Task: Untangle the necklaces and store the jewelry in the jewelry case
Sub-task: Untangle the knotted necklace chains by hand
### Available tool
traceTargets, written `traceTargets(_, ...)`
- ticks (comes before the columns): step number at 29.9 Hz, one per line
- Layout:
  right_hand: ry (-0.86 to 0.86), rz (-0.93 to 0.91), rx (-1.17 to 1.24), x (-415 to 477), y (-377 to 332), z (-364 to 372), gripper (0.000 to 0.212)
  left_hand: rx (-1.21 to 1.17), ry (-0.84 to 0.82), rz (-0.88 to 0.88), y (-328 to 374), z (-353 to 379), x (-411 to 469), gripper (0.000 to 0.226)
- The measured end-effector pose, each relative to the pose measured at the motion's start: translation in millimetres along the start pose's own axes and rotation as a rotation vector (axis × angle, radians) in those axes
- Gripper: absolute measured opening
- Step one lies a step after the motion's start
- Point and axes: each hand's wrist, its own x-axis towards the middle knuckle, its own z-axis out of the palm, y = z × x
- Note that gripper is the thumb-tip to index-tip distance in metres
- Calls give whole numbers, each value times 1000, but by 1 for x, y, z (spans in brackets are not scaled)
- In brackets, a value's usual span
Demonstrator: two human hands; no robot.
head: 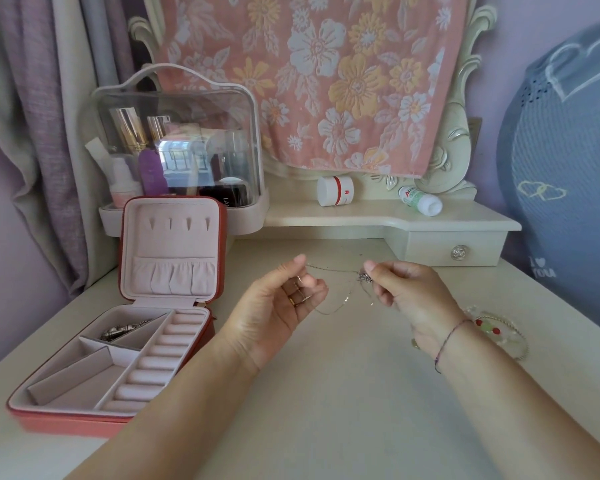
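Left hand point(291, 292) and right hand point(402, 289) pinching thin necklace chain point(333, 268), stretching it above table point(326, 393); jewelry case point(118, 341) lying open at left.

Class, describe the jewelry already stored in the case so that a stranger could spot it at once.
Find the open red jewelry case at the table's left. In its tray, look to the rearmost left compartment: the silver jewelry piece lies there, the only metal item; every other compartment is bare pink lining.

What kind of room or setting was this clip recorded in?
Most likely a bedroom dressing table at home. A clear cosmetics organiser with bottles stands at the back, an ornate cream mirror frame is draped with a floral towel, and an open jewelry case sits on the tabletop.
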Motion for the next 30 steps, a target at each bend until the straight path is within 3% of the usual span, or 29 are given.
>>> traceTargets(3,-42,53,4,-2,-2,0,25,-63,-29,2,2,-2,0,10)
traceTargets(9,-312,194,-68,-12,-6,4,15,-31,-140,-2,2,-5,1,46)
traceTargets(16,-375,292,26,-15,-11,2,14,-25,-105,2,0,-4,0,48)
traceTargets(23,-349,306,137,-16,-13,2,12,52,-93,-9,-3,-4,0,52)
traceTargets(30,-174,241,112,-12,-12,1,15,3,-84,-51,1,-6,2,48)
